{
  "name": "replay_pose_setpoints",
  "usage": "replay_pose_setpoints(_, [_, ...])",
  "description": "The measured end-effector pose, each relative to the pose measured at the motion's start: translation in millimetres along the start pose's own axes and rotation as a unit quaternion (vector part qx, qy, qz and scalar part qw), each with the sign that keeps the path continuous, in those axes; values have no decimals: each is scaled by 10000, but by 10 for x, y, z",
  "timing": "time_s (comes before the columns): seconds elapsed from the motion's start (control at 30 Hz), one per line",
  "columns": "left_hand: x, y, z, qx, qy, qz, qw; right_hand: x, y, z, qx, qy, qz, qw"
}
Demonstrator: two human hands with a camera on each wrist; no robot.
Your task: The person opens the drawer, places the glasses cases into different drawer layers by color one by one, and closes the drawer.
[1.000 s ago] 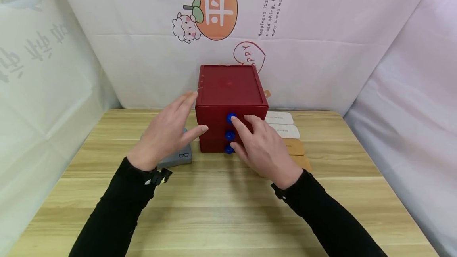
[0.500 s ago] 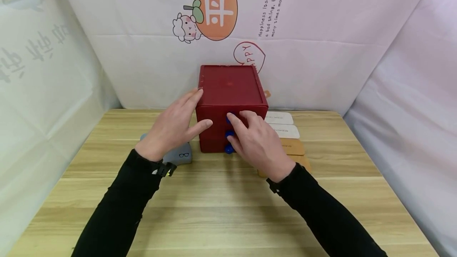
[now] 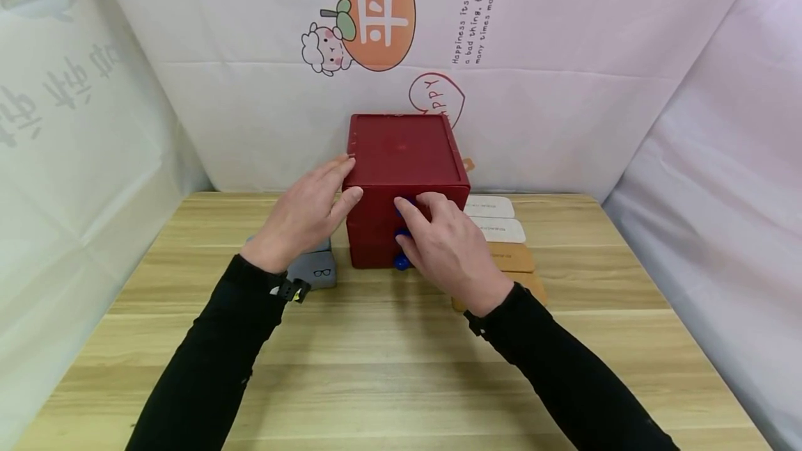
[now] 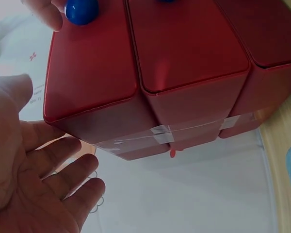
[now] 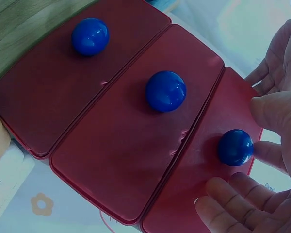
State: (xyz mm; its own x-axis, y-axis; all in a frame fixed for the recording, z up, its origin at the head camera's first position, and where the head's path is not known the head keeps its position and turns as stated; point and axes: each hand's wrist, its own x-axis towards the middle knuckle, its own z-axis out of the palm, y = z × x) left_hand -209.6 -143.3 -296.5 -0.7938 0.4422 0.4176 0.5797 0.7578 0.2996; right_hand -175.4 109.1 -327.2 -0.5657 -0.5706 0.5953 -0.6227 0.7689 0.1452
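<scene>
A dark red cabinet (image 3: 407, 152) with three stacked drawers stands at the back of the table, its drawer fronts lined up. Each front carries a round blue knob: the top knob (image 5: 235, 147), the middle knob (image 5: 166, 91) and the bottom knob (image 5: 90, 37). My left hand (image 3: 303, 211) lies along the cabinet's upper left edge, fingers extended and thumb near the front corner. My right hand (image 3: 452, 249) is in front of the drawers with loosely bent fingers. Its index fingertip is right at the top knob, while the thumb stands apart from it.
Grey cases (image 3: 312, 270) with a glasses mark lie left of the cabinet, partly behind my left wrist. To the right are white flat boxes (image 3: 501, 230) and tan ones (image 3: 516, 258). Printed white cloth (image 3: 250, 124) hangs close behind the cabinet.
My left hand has moved right onto the cabinet's edge, and its thumb has shifted up. My right hand has risen slightly and left, covering more of the top and middle knobs. The cabinet stays put.
</scene>
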Motion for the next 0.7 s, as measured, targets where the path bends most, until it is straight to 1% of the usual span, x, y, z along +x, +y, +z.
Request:
replay_pose_setpoints(0.2, [63,-23,-2,-106,119,4,9999,11,0,9,2,6,-2,10000])
replay_pose_setpoints(0.7, [171,-45,-37,-381,151,-326,9986,28,-20,35,162,50,58,9998])
